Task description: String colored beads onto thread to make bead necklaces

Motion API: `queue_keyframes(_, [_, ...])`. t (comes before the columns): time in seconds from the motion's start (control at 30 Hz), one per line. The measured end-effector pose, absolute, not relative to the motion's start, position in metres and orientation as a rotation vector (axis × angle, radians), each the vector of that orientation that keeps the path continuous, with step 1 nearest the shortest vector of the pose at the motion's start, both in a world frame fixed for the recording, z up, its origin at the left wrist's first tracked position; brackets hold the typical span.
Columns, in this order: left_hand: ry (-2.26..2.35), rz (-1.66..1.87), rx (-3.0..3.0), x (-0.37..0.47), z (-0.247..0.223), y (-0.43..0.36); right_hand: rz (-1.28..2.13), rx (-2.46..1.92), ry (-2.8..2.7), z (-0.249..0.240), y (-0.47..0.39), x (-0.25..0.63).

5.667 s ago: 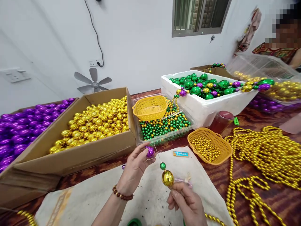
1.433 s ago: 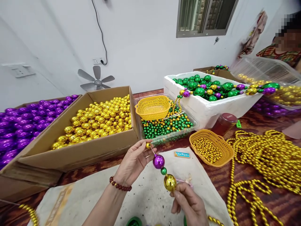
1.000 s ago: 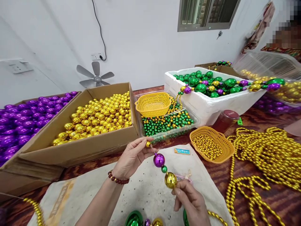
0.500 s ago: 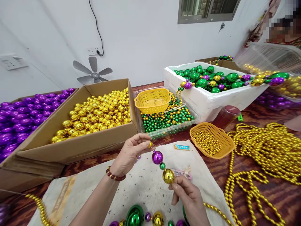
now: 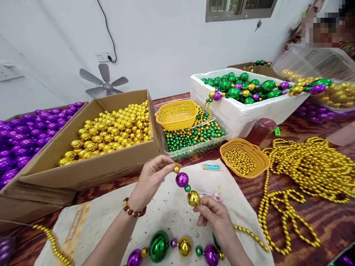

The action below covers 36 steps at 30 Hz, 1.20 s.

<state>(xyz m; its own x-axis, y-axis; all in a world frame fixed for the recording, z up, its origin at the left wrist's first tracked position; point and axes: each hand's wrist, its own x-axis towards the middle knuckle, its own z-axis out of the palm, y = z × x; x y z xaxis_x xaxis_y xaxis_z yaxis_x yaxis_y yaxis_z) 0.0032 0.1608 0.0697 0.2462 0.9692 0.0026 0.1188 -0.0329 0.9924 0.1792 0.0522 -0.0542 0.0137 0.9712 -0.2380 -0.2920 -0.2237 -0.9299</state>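
Between my two hands stretches a short string of shiny beads: a small gold bead (image 5: 176,169), a purple bead (image 5: 182,180), a small green bead (image 5: 188,188) and a larger gold bead (image 5: 193,198). My left hand (image 5: 152,181), with a beaded bracelet at the wrist, pinches the small gold bead at the upper end. The fingers of my right hand (image 5: 212,212) close on the lower end beside the larger gold bead. Below them, on the pale cloth (image 5: 163,218), lies a strand with a large green bead (image 5: 159,246) and purple and gold ones, partly behind my right wrist.
Cardboard boxes hold purple beads (image 5: 30,133) and gold beads (image 5: 111,129). Behind the cloth stand a clear tub of small beads (image 5: 177,142), a yellow basket (image 5: 177,114), a foam box (image 5: 235,114) and an orange basket (image 5: 262,164). Gold bead chains (image 5: 310,170) heap at right; a person is behind.
The small gold bead now sits down against the purple bead, where a gap of thread showed before. My view has shifted slightly, and more of the strand on the cloth shows.
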Motion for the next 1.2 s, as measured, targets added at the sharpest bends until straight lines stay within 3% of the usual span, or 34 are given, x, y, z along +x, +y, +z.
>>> queue_keyframes(0.37, [1.123,1.048,1.744,0.018,0.078,0.137,1.511,-1.207,-1.027,-0.044,0.061,0.202])
queue_keyframes(0.53, [1.196,1.119,1.866,0.029,0.091,0.116,1.376,-1.334,-1.169,-0.046,0.061,0.225])
queue_keyframes(0.83, [1.103,1.265,1.89,0.038,0.122,0.097,1.132,-1.112,-1.585,0.029,0.072,0.216])
queue_keyframes(1.0, [1.085,1.385,1.791,0.029,0.133,0.087,0.997,-1.054,-1.756,0.03,0.077,0.206])
queue_keyframes(1.2, [1.018,1.347,1.529,0.006,0.1,0.092,1.003,-1.018,-1.674,0.066,0.087,0.212])
